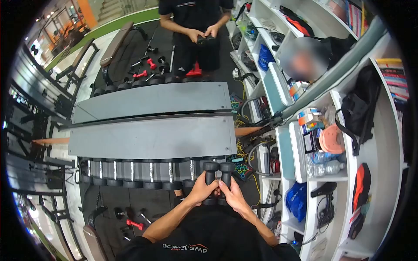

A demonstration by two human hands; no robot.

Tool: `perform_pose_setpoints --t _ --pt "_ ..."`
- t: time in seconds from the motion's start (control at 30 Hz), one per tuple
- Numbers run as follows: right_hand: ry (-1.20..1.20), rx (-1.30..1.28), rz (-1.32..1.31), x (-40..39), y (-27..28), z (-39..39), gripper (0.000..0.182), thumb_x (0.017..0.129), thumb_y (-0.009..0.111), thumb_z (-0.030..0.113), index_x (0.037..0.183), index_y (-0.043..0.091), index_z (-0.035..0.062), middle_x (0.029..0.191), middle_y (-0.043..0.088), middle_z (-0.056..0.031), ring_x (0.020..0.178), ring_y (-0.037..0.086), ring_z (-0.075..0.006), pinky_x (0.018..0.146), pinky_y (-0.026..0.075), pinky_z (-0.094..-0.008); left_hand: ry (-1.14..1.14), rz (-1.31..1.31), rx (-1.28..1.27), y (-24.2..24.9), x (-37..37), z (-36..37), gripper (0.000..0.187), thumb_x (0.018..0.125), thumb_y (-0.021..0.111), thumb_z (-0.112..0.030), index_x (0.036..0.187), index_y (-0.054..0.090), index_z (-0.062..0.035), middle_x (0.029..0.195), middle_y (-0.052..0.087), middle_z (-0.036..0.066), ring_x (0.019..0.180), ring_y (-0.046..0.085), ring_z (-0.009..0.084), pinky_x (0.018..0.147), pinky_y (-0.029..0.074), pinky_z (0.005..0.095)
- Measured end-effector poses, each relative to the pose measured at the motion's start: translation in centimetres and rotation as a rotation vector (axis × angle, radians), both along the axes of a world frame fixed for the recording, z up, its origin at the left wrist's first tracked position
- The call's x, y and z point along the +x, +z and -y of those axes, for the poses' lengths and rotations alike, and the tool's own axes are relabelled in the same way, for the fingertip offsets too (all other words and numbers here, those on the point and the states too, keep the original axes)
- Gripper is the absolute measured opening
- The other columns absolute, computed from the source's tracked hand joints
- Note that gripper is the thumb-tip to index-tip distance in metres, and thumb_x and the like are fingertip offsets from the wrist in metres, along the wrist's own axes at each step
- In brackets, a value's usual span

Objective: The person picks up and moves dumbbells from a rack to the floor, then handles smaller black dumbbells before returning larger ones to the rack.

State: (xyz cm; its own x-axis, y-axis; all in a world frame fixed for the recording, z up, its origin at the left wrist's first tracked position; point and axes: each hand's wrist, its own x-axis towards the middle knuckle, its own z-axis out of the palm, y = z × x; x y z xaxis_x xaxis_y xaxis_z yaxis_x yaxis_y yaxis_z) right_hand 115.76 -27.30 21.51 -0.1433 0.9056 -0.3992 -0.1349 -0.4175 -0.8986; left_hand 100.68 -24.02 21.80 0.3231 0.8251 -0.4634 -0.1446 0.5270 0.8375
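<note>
Two small black dumbbells stand side by side, close together, in front of my body. My left hand [202, 189] is wrapped round the left dumbbell [210, 167]. The right dumbbell [226, 167] is gripped by my right hand [234, 196]. Both thumbs lie over the handles near each other. The upper heads show plainly, while the lower heads are partly hidden behind my hands. Just beyond them, a row of larger dumbbells [151, 172] with silver handles sits on a rack, below a grey panel [152, 138].
White shelves [342, 174] on the right hold bottles [325, 168], a pink basket [332, 139] and bags. Red dumbbells [135, 224] and black ones lie on the floor at lower left, near a bench [93, 242]. A person [196, 26] holding dumbbells appears at the top, seemingly my mirror reflection.
</note>
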Motion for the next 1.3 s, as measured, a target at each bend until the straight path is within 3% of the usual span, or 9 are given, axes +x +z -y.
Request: perform_pose_setpoints --t 0.4,0.53,0.9,1.03,1.13,1.2,1.3 --pt "0.201 -0.042 -0.137 6.7 -0.7 -4.1 0.025 0.104 0.051 0.024 0.114 0.053 0.0006 0.085 0.059 -0.0027 0.077 0.058 -0.0102 0.068 0.048 -0.0260 0.303 0.115 -0.057 0.5 6.0 -0.1 0.016 0.093 0.057 -0.009 0.104 0.048 -0.0019 0.076 0.060 0.008 0.065 0.061 0.0155 0.059 0.053 0.0307" --pt "0.221 -0.022 -0.112 6.4 -1.4 -5.1 0.020 0.105 0.048 0.022 0.114 0.051 0.0046 0.089 0.058 -0.0024 0.077 0.057 -0.0099 0.071 0.048 -0.0249 0.297 0.153 -0.060 0.6 5.6 -1.4 0.017 0.092 0.054 -0.010 0.105 0.048 -0.0016 0.078 0.059 0.009 0.067 0.060 0.0164 0.063 0.053 0.0316" --pt "0.214 0.002 -0.143 4.4 -1.0 -9.4 0.024 0.106 0.046 0.029 0.110 0.051 0.0047 0.091 0.058 -0.0026 0.080 0.056 -0.0102 0.074 0.048 -0.0254 0.260 0.292 -0.032 -1.1 3.2 -6.0 0.027 0.090 0.047 -0.009 0.115 0.044 -0.0007 0.082 0.058 0.010 0.071 0.060 0.0193 0.067 0.053 0.0330" --pt "0.169 -0.017 -0.102 3.7 -4.5 -10.7 0.029 0.106 0.045 0.033 0.110 0.050 0.0050 0.089 0.058 -0.0034 0.080 0.056 -0.0115 0.075 0.048 -0.0270 0.224 0.183 -0.100 -2.4 2.5 -7.9 0.026 0.090 0.047 -0.008 0.114 0.041 0.0000 0.080 0.058 0.012 0.068 0.061 0.0204 0.063 0.053 0.0337" --pt "0.176 -0.010 0.059 3.7 -6.5 -11.4 0.039 0.105 0.046 0.039 0.112 0.050 0.0007 0.096 0.061 -0.0086 0.089 0.060 -0.0158 0.079 0.050 -0.0313 0.181 0.142 -0.094 -3.6 1.9 -9.1 0.029 0.090 0.049 -0.006 0.116 0.038 0.0013 0.079 0.058 0.013 0.064 0.061 0.0194 0.061 0.054 0.0336" --pt "0.167 0.029 0.181 3.8 -10.3 -11.9 0.044 0.104 0.047 0.042 0.112 0.049 -0.0006 0.099 0.062 -0.0119 0.093 0.060 -0.0203 0.083 0.049 -0.0355 0.150 0.044 -0.062 -5.0 1.8 -9.8 0.033 0.091 0.051 -0.009 0.119 0.039 0.0028 0.083 0.059 0.014 0.070 0.062 0.0223 0.066 0.054 0.0355" --pt "0.164 -0.028 0.237 3.6 -9.3 -13.1 0.037 0.106 0.046 0.037 0.117 0.048 0.0016 0.096 0.057 -0.0067 0.089 0.056 -0.0159 0.082 0.047 -0.0309 0.069 -0.231 0.094 -9.0 1.7 -10.9 0.042 0.092 0.055 -0.015 0.124 0.039 0.0056 0.091 0.060 0.016 0.082 0.064 0.0282 0.077 0.053 0.0389"
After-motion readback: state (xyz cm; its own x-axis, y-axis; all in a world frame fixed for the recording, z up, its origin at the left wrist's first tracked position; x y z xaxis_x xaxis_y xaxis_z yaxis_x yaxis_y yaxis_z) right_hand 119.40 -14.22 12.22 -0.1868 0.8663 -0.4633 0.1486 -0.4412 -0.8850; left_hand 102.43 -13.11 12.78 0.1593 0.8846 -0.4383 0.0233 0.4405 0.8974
